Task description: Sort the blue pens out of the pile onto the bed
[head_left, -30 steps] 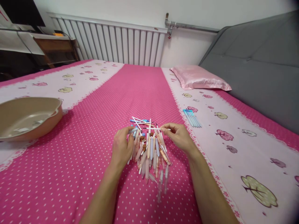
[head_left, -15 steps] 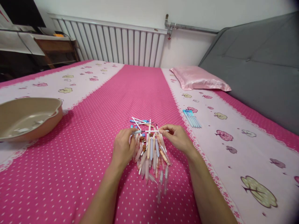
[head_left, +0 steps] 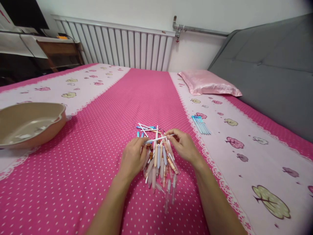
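- Pink dotted bedspread (head_left: 102, 137), work area at centre.
- Left hand (head_left: 133, 158) and right hand (head_left: 184, 146) each pinch 1 end of a thin white refill (head_left: 158, 138), fingers closed on it.
- Step, likely: fitting refill to a barrel; next move needs tip alignment.
- Pen parts pile (head_left: 158, 160) directly beneath: pastel barrels, loose.
- Blue pens (head_left: 201, 124) at 2 o'clock; tan basin (head_left: 29, 124) at 9 o'clock.

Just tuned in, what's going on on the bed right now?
A person sits over a heap of pen parts on the pink dotted bedspread. The left hand and right hand together hold a thin white refill just above the heap. A row of blue pens lies to the right; a tan basin sits far left.
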`<action>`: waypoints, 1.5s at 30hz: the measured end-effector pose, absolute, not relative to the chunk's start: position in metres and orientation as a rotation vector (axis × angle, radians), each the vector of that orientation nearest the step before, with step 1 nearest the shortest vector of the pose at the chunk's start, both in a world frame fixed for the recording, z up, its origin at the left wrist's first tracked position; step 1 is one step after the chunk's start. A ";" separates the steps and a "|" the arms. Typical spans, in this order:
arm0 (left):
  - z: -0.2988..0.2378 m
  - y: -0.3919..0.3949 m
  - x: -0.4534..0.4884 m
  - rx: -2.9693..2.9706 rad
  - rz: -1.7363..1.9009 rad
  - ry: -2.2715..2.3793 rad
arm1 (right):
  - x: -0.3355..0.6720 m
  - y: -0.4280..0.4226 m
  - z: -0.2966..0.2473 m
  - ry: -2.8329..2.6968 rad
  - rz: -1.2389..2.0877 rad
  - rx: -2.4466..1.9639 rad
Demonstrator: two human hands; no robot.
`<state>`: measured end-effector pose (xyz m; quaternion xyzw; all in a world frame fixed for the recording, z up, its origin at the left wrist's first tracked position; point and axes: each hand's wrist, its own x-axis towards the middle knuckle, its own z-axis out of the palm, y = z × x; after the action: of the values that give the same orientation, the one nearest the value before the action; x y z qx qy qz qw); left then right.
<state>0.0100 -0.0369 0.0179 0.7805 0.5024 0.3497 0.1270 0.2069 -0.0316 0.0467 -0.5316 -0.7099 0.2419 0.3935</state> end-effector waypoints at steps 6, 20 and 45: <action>0.021 -0.040 0.013 2.290 0.959 1.405 | 0.202 -0.033 0.048 -1.875 0.630 -1.300; 0.024 -0.055 0.038 2.238 0.962 1.358 | 0.176 -0.044 0.041 -1.826 0.992 -0.976; 0.003 -0.008 0.003 1.949 0.542 2.230 | 0.188 -0.030 0.030 -1.520 1.025 -1.106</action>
<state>0.0026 -0.0077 0.0028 0.6459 0.7391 0.1797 0.0653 0.1877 -0.0298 0.0301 -0.4534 -0.6229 0.4201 0.4795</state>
